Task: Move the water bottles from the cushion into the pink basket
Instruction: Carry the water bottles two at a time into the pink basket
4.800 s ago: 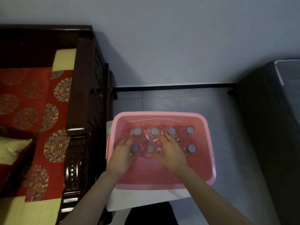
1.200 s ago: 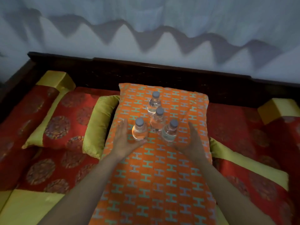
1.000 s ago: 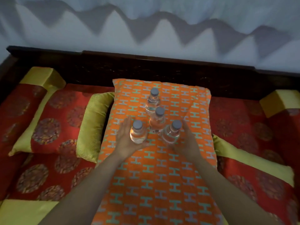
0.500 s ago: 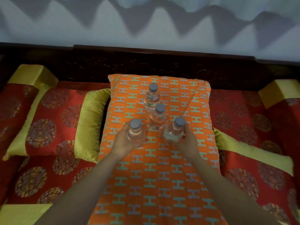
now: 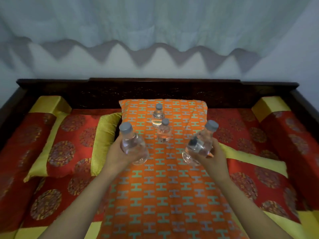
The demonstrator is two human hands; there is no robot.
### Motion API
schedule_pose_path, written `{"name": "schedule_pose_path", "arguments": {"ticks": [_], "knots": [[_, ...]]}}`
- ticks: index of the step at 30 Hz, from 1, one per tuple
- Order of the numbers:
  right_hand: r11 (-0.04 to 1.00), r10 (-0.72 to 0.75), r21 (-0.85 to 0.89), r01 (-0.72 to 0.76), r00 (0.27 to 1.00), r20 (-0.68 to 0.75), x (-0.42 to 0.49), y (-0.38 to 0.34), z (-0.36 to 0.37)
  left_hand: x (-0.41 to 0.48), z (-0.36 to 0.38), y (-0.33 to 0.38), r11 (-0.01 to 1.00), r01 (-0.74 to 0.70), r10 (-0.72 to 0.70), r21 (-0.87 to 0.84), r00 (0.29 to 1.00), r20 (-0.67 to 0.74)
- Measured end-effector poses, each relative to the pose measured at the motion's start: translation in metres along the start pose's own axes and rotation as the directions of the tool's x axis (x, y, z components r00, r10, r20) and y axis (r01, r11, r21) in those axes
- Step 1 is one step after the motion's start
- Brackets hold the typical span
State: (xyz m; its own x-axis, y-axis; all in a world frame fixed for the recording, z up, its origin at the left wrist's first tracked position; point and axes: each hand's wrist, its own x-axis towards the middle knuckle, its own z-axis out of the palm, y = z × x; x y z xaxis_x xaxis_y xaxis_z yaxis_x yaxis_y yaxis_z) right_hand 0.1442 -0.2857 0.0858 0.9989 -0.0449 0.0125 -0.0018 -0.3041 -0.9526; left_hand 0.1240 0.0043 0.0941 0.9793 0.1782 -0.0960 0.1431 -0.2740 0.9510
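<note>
The left hand (image 5: pixel 117 154) is wrapped around one clear water bottle (image 5: pixel 133 145) and the right hand (image 5: pixel 213 155) around another bottle (image 5: pixel 200 145); both are raised above the orange patterned cushion (image 5: pixel 160 187), the right one tilted. Two more bottles stand upright on the far part of the cushion, a nearer bottle (image 5: pixel 164 131) just beside a farther bottle (image 5: pixel 158 115). The pink basket is out of view

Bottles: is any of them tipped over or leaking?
No spill shows. The two bottles on the orange cushion stand upright. Only the bottle in the right hand leans, cap still on.
</note>
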Motion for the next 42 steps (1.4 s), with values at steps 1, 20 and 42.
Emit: {"name": "schedule_pose_path", "arguments": {"ticks": [1, 20, 42], "knots": [[1.0, -0.013, -0.001, 0.013, 1.0, -0.014, -0.007, -0.009, -0.005, -0.005, -0.002, 0.011, 1.0, -0.025, 0.025, -0.007, 1.0, 0.01], [0.994, 0.111, 0.047, -0.101, 0.891, -0.441, -0.202, -0.05, -0.237, -0.133, 0.153, 0.134, 0.966, -0.23, 0.254, -0.114, 0.927, 0.277], [0.937, 0.322, 0.187, -0.294, 0.529, -0.785, -0.455, 0.068, -0.644, -0.325, 0.564, 0.233, 0.976, -0.183, 0.213, -0.114, 0.732, 0.648]]}}
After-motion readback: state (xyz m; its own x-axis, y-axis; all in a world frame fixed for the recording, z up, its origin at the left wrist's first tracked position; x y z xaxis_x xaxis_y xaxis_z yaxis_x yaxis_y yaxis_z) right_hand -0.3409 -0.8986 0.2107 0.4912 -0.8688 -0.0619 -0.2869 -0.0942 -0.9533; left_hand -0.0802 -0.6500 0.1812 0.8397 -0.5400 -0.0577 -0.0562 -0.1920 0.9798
